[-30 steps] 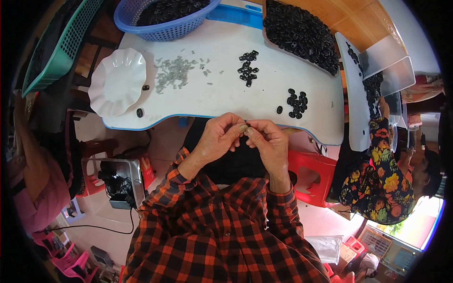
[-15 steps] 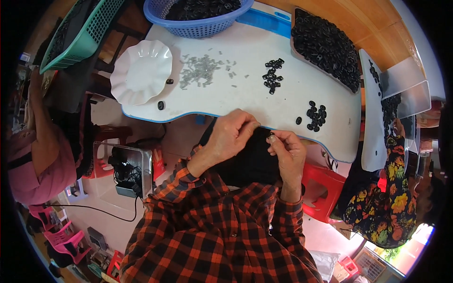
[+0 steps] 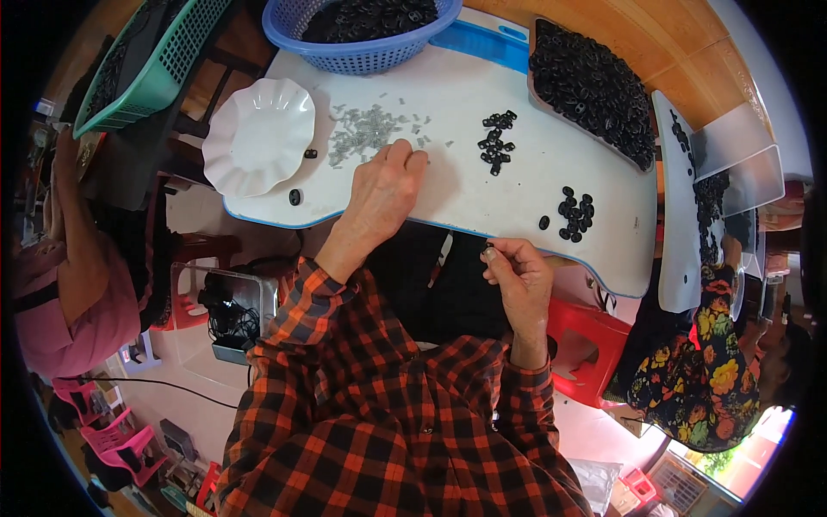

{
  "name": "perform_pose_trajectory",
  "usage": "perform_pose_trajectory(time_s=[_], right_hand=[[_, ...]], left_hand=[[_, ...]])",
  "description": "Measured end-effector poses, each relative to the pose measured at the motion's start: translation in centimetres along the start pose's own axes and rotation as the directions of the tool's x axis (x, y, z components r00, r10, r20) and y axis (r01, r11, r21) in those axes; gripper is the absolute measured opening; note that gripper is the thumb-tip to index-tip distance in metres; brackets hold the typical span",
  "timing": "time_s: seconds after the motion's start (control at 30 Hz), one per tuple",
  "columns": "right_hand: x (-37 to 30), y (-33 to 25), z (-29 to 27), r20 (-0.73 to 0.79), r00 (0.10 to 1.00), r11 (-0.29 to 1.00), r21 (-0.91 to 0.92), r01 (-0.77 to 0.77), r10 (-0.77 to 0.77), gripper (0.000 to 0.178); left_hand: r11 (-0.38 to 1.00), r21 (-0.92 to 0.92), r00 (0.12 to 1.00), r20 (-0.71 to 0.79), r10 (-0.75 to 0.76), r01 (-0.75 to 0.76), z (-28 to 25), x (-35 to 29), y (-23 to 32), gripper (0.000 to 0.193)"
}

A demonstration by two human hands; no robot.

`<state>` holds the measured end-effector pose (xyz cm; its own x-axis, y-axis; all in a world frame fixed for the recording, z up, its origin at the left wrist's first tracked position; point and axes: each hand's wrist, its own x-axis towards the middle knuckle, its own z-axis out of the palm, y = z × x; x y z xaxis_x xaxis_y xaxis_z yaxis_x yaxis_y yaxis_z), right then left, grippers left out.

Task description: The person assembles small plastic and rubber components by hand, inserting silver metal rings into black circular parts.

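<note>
My left hand (image 3: 385,188) is over the table, close to a scatter of small clear pieces (image 3: 366,131). Its fingers curl downward and look closed; the tips and anything between them are hidden. At the table's front edge, thumb and forefinger of my right hand (image 3: 522,277) pinch a small black piece (image 3: 488,247), mostly covered by the fingers. Right of centre lie a group of black rectangular pieces (image 3: 495,146) and, nearer me, a cluster of black oval pieces (image 3: 575,215). Two black pieces sit by a white scalloped plate (image 3: 258,129).
A blue basket (image 3: 362,60) of black pieces stands at the back, a tray heaped with black pieces (image 3: 594,90) at the back right. A green basket (image 3: 155,73) is at far left. People sit on both sides; a red stool (image 3: 590,349) stands at right.
My left hand has moved from the table's front edge, beside the right hand, forward and left to the clear pieces. The right hand stays nearly in place, still pinching the black piece.
</note>
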<state>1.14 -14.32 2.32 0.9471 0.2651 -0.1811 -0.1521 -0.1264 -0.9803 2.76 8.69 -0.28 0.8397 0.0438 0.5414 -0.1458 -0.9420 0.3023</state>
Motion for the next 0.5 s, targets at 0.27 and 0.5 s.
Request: perform_pose_trajectory(time_s=[0.27,0.5], right_hand=[[0.0,-0.3,0.4,0.022,1.000,1.000,-0.012,-0.001,0.001,0.013],[0.5,-2.0,1.8,-0.105,0.989,0.993,0.039,0.110,-0.105,0.011]], left_hand=[[0.994,0.079,0.991,0.116,0.067,-0.076,-0.5,0.7,0.1,0.009],[0.462,-0.750,0.877,0.449,-0.169,0.473,-1.6,-1.0,3.2,0.012]])
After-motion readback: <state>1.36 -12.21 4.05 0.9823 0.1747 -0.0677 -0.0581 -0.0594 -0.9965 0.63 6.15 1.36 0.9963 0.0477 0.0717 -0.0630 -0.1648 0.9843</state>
